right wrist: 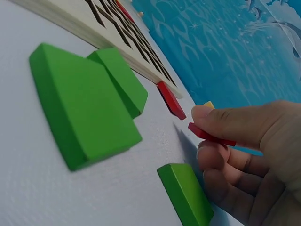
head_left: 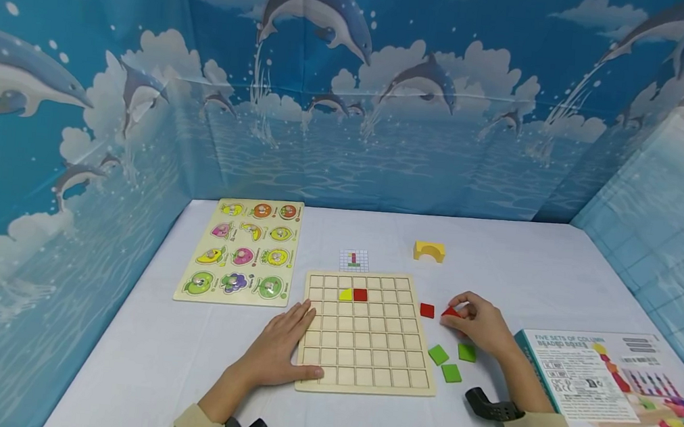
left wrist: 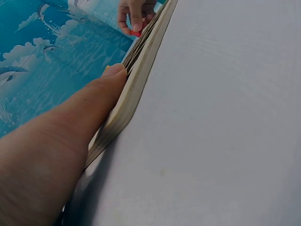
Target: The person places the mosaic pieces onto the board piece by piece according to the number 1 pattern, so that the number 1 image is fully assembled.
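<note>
In the head view a wooden grid board (head_left: 372,377) lies flat, with a yellow tile (head_left: 345,294) and a red tile (head_left: 360,295) side by side in its upper cells. My left hand (head_left: 279,345) rests along the board's left edge, fingers extended, thumb over the lower left corner. My right hand (head_left: 481,326) pinches a red square tile (right wrist: 211,135) between thumb and fingers, held above the cloth in the right wrist view. Another red tile (head_left: 427,310) lies between that hand and the board. Three green tiles (right wrist: 89,113) lie nearer the person, below the right hand.
Behind the board is a small pattern card (head_left: 364,264). A fruit picture board (head_left: 239,252) lies at the back left. A yellow arch block (head_left: 429,251) stands farther back. The large flat box (head_left: 612,400) occupies the right side, close to the right forearm.
</note>
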A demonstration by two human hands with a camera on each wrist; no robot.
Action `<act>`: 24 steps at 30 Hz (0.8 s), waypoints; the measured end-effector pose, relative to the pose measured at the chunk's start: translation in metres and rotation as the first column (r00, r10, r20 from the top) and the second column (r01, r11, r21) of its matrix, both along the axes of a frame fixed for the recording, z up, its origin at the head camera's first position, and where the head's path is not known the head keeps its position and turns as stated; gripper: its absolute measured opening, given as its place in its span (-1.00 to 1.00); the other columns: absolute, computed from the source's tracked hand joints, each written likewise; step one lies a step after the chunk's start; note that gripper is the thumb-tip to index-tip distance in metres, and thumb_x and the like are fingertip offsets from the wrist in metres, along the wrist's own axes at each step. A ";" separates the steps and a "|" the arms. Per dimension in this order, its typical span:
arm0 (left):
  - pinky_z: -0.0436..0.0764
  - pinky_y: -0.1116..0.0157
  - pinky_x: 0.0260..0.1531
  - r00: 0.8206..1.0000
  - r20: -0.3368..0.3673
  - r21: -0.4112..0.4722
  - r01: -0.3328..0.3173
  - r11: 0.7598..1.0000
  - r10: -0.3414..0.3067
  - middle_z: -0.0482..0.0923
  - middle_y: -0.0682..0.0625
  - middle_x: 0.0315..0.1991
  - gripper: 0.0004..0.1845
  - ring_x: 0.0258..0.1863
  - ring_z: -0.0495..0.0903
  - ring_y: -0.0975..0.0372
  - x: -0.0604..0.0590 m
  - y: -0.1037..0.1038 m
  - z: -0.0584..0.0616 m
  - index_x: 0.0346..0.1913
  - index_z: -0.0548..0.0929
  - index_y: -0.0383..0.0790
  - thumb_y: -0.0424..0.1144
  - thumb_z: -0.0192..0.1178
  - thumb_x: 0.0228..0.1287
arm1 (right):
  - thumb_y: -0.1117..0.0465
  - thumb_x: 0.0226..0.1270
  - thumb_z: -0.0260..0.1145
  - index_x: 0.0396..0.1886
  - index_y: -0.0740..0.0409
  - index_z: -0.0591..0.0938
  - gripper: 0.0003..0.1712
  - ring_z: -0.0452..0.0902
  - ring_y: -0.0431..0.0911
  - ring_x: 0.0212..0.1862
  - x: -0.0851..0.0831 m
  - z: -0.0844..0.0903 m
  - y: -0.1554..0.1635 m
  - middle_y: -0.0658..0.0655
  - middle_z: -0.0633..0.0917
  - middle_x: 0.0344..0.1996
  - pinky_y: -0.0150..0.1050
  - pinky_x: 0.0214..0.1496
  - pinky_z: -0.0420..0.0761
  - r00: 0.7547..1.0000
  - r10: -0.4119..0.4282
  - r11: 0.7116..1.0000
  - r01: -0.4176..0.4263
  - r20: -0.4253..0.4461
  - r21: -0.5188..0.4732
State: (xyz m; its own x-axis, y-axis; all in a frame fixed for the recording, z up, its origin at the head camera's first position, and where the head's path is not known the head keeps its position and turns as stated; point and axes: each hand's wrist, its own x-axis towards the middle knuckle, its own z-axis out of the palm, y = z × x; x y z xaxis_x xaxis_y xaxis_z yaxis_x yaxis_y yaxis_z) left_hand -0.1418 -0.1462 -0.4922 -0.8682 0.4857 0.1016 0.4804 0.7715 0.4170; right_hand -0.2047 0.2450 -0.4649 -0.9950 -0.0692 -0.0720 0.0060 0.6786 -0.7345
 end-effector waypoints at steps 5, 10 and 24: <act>-0.03 0.07 0.30 1.000 0.008 -0.013 -0.006 1.000 0.006 -0.20 -0.02 0.47 0.14 0.42 -0.20 0.16 0.000 0.000 0.000 0.45 -0.03 -0.18 0.50 0.01 -0.05 | 0.03 0.09 0.41 -0.08 0.16 0.50 -0.53 0.47 -0.06 -0.53 0.000 0.000 -0.002 0.10 0.55 -0.53 -0.36 -0.56 0.47 1.000 0.011 0.997 -0.009 0.025 -0.075; -0.04 0.07 0.30 1.000 0.005 -0.021 -0.008 1.000 0.008 -0.20 -0.02 0.47 0.14 0.42 -0.21 0.16 -0.001 0.000 0.000 0.46 -0.05 -0.17 0.50 0.00 -0.05 | 0.06 0.12 0.39 -0.07 0.15 0.53 -0.57 0.48 -0.05 -0.54 0.000 0.001 -0.006 0.12 0.57 -0.49 -0.31 -0.53 0.50 0.999 0.036 0.990 -0.032 0.026 -0.139; -0.04 0.07 0.30 1.000 0.006 -0.017 -0.010 1.000 0.010 -0.19 -0.03 0.47 0.14 0.42 -0.21 0.16 0.000 0.000 0.000 0.46 -0.04 -0.17 0.49 0.02 -0.05 | 0.14 0.13 0.39 -0.12 0.13 0.61 -0.68 0.46 -0.05 -0.55 0.005 0.007 -0.026 0.12 0.53 -0.47 -0.29 -0.53 0.52 0.991 0.126 0.980 -0.130 -0.032 -0.150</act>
